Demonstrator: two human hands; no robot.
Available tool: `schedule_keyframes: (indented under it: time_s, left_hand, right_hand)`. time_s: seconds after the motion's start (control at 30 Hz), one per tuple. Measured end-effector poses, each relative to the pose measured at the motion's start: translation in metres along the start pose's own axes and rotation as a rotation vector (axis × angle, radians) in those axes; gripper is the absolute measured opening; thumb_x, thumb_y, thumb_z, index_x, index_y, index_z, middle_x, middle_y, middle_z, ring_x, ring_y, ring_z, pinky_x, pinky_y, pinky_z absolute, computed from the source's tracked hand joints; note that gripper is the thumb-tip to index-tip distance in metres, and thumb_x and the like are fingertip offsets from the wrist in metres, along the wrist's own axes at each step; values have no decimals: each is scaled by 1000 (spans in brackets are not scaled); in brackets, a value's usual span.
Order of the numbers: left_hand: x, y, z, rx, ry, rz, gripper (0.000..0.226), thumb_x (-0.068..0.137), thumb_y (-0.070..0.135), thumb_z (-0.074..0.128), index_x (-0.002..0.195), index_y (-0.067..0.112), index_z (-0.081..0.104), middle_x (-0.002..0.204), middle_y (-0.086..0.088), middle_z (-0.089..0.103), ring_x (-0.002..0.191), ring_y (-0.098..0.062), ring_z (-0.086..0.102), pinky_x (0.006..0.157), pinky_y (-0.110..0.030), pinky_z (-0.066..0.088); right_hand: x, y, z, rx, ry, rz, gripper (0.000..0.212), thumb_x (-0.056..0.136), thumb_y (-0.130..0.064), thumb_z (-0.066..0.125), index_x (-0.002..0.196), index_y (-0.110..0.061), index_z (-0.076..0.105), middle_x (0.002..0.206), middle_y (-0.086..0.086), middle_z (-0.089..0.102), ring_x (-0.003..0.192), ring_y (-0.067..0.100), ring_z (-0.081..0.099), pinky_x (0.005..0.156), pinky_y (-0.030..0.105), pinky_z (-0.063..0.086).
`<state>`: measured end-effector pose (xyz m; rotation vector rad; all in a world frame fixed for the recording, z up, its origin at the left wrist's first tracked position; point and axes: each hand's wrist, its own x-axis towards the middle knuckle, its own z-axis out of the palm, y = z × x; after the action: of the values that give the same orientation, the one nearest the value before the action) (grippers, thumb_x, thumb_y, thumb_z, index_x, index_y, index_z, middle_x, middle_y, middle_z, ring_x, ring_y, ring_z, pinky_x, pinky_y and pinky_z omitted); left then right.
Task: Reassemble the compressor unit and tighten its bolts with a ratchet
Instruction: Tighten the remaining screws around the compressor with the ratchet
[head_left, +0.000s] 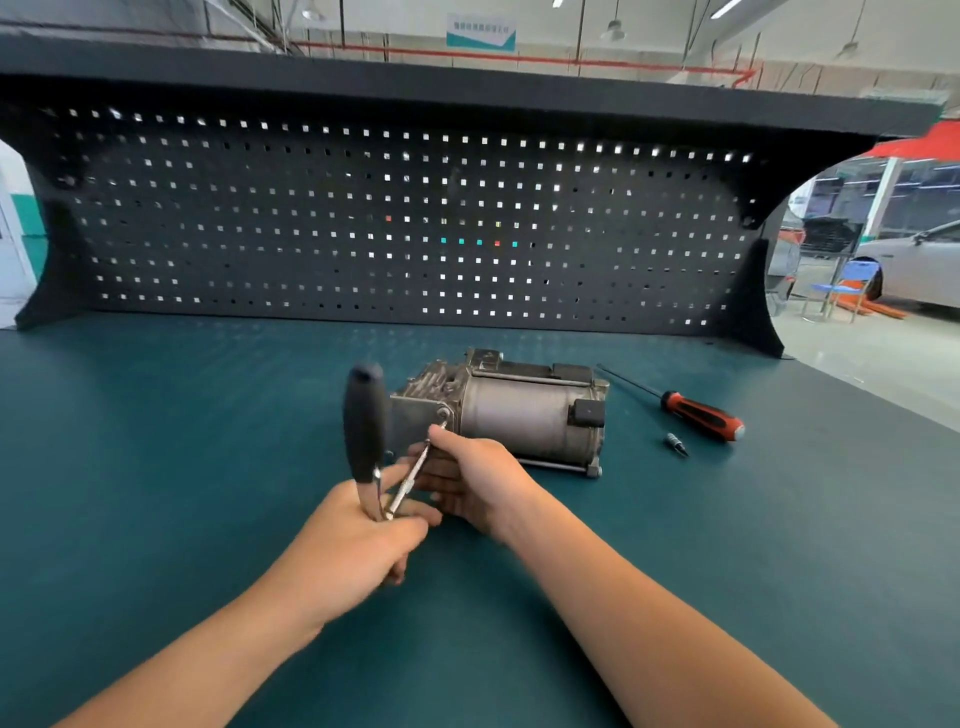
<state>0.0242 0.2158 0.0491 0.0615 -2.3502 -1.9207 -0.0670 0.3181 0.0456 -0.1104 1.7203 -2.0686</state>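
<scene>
The left hand (358, 540) is clenched round the head end of a ratchet with a black rubber-gripped handle (365, 421), which stands nearly upright above the fist. From the ratchet's head a slim, bright steel extension bar (410, 480) slants up and to the right, its tip meeting a bolt (443, 414) on the near left corner of the unit. The right hand (467, 483) holds that bar near its tip, thumb on top and fingers curled beneath.

The grey metal compressor unit (519, 415) lies on its side at the middle of the dark teal workbench top (156, 441), in front of a black perforated back panel (389, 223). It has a ribbed cast block on the left, a smooth dull cylinder in the middle and a black plug housing at the right end.

To its right lie a small dark driver bit (677, 445) and, just beyond it, a long screwdriver with an orange and black handle (701, 414).
</scene>
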Motion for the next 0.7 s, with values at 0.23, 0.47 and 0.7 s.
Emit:
schedule_keyframes:
  time_s: [0.23, 0.47, 0.7]
  left_hand:
    - [-5, -8, -1, -365, 40, -110, 34, 88, -7, 48, 96, 20, 67, 77, -4, 73, 38, -5, 44, 38, -16, 40]
    - [-1, -12, -5, -432, 0, -144, 35, 88, -6, 47, 95, 20, 70, 75, -4, 72, 38, -5, 42, 38, -16, 39]
    - [1, -13, -6, -465, -5, -147, 35, 88, -6, 47, 95, 17, 72, 74, -6, 71, 39, -5, 42, 38, -17, 40]
  right_hand:
    - [-4, 3, 5, -36, 3, -75, 22, 95, -27, 51, 79, -14, 59, 58, -6, 68, 49, 4, 62, 48, 16, 39]
    - [-3, 5, 5, -43, 45, -145, 21, 93, -26, 53, 77, -13, 59, 58, -5, 67, 47, 4, 61, 51, 18, 39]
    - [-5, 6, 8, -65, 100, -185, 23, 92, -25, 55, 72, -13, 59, 56, -4, 66, 46, 6, 60, 50, 19, 39]
